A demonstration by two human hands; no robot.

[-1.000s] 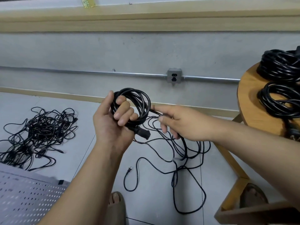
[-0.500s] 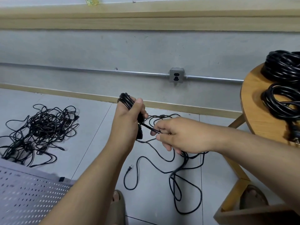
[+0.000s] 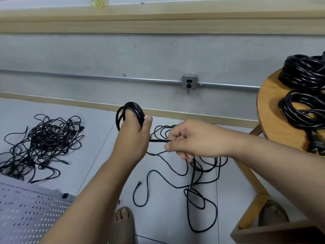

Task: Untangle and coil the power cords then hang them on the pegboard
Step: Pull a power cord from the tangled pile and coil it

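Coiling of one black power cord is judged to be the step in hand. A finished coil (image 3: 135, 108) of several loops is gripped in the left hand (image 3: 133, 136), whose fingers are passed through the loops while the thumb is laid over the outside; the back of that hand is turned to the camera. From under that hand a short taut stretch of cord (image 3: 159, 140) is drawn across to the right hand (image 3: 191, 140), where it is pinched between thumb and forefinger, the other fingers being curled round it. Below the right hand the uncoiled remainder (image 3: 193, 175) is seen to drop to the floor and lie in loose, overlapping loops, mixed with a thinner lead that ends in a small plug (image 3: 139, 183).

For the next move, slack would have to be fed up through the right hand and laid over the left as a further loop, with care that the thinner lead is not dragged along. Hanging is not yet possible.

A tangled pile (image 3: 42, 145) lies well apart on the floor to the left, near the pegboard (image 3: 26, 212). Coiled cords (image 3: 306, 110) are stacked on a round wooden table (image 3: 269, 110) at the right.
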